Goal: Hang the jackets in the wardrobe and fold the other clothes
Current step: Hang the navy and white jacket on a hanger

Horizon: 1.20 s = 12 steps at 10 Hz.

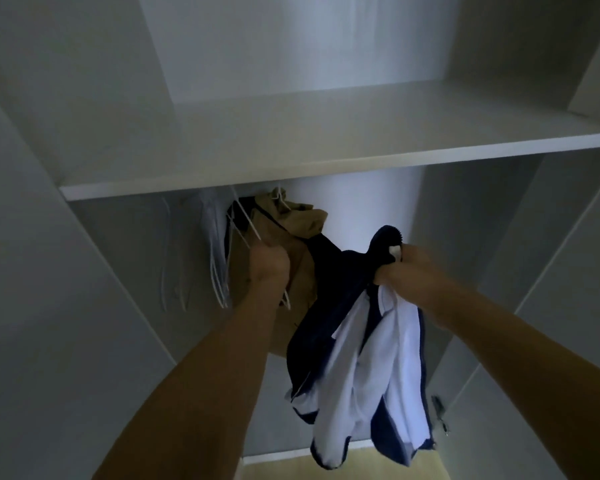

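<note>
I look into a white wardrobe (84, 271). My right hand (400, 271) grips the collar of a navy and white jacket (364, 368), which hangs down in folds below it. My left hand (269, 263) is curled round a white wire hanger (248, 226) just under the shelf. Behind that hand a tan jacket (300, 220) hangs inside the wardrobe. The rail itself is hidden by the shelf.
A white shelf (326, 161) spans the wardrobe above my hands. Several white hangers (217, 258) hang bunched at the left of the tan jacket. A door hinge (439, 410) shows on the right panel. Pale wooden floor (278, 469) lies at the bottom.
</note>
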Tool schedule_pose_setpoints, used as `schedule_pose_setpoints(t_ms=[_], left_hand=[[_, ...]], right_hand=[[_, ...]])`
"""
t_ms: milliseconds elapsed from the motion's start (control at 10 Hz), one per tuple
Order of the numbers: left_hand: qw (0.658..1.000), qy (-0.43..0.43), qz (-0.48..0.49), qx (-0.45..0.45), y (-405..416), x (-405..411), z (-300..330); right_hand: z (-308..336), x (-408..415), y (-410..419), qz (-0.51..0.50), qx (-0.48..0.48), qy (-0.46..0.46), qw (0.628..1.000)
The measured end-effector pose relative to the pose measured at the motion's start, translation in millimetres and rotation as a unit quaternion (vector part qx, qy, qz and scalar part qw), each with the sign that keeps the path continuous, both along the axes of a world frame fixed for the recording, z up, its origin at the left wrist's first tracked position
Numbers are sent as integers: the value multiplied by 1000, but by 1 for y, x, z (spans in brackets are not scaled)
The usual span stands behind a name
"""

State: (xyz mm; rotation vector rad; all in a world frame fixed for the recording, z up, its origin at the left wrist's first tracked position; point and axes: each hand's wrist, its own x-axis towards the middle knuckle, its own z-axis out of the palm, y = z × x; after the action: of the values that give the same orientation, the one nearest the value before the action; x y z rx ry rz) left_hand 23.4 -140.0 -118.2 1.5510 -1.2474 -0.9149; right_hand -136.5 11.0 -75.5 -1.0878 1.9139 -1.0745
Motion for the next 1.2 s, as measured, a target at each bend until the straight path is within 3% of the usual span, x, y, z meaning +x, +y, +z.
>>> schedule_pose_setpoints(t_ms=[100, 200, 500, 600, 700, 800, 1000, 1200], left_hand=[[992, -58, -87, 66, 50, 20, 5], [979, -126, -138, 77, 83, 37, 11], [958, -214, -189, 20, 229, 80, 67], [932, -274, -236, 12, 278, 79, 100], [911, -321, -258, 18, 318, 77, 131], [915, -279, -285, 52, 349, 75, 156], [909, -279, -307, -29, 369, 47, 153], [919, -229, -317, -50, 366, 25, 141]], right_hand=[[9, -2, 13, 21, -4, 4, 1000], [15, 3, 26, 64, -32, 46, 996], [2, -18, 57, 66, -100, 207, 971], [-2, -35, 68, 64, -75, 293, 951], [-6, -57, 80, 57, -59, 311, 947], [-9, -81, 87, 45, -55, 250, 966], [11, -96, 110, 25, -68, 11, 997], [50, -106, 137, 59, -98, -26, 993]])
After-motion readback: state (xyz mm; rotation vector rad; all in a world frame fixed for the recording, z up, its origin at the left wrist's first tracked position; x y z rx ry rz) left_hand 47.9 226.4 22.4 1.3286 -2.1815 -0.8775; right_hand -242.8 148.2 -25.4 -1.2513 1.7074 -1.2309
